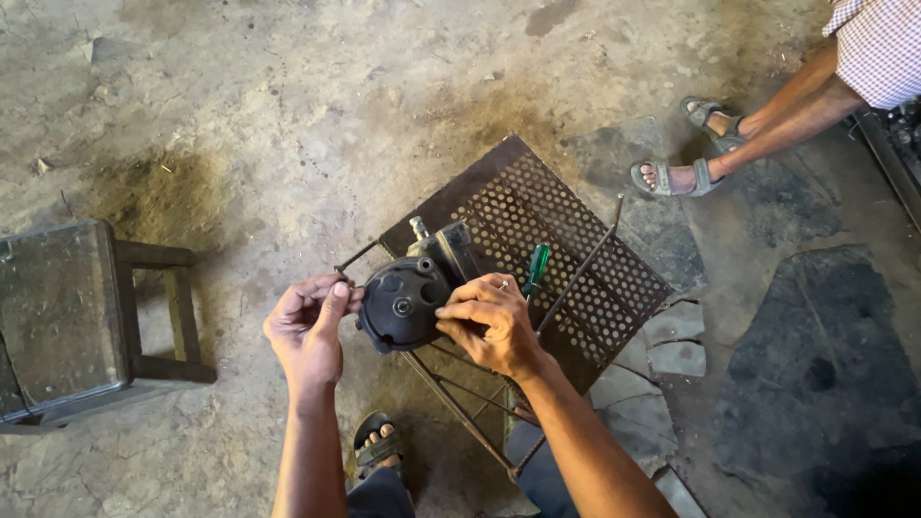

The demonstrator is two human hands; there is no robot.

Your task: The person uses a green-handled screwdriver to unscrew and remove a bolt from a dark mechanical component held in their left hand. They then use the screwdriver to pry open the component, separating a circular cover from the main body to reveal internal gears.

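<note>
A black round pump-like machine part (401,299) with a metal fitting on top rests at the near corner of a rusty perforated metal stand (576,259). My right hand (487,324) lies on the part's right side, fingers gripping its rim. My left hand (309,324) is at the part's left edge, fingertips pinched by its rim; whether they hold something small is unclear. A green-handled screwdriver (536,269) lies on the stand just behind my right hand.
A dark wooden stool (86,321) stands at the left. Another person's sandalled feet (686,153) and legs are at the upper right. My own sandalled foot (376,446) shows below. Broken stone slabs (676,350) lie right of the stand on the stained concrete floor.
</note>
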